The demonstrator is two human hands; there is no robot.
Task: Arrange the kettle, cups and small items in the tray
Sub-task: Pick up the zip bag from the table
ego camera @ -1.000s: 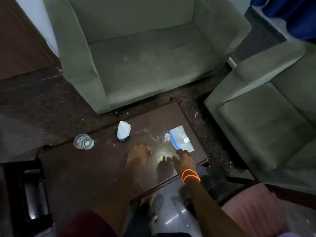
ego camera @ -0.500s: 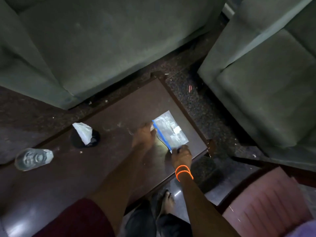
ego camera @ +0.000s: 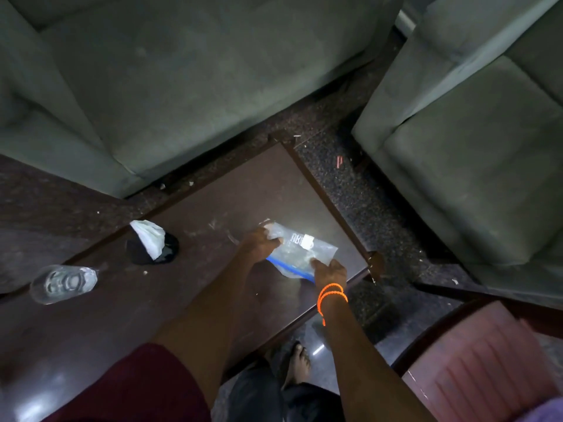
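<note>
Maroon sleeve (ego camera: 131, 388) left arm; orange bead bracelets (ego camera: 332, 295) right wrist.

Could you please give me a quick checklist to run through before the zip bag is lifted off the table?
1. Left hand grips the zip bag at its far end: ok.
2. Right hand pinches its near corner: ok.
3. Blue zip strip sealed: cannot tell.
4. Bag contents: cannot tell, glare.
5. Tray in view to receive it: not ok, none visible.
6. Glass on the table far from both hands: ok.
</note>
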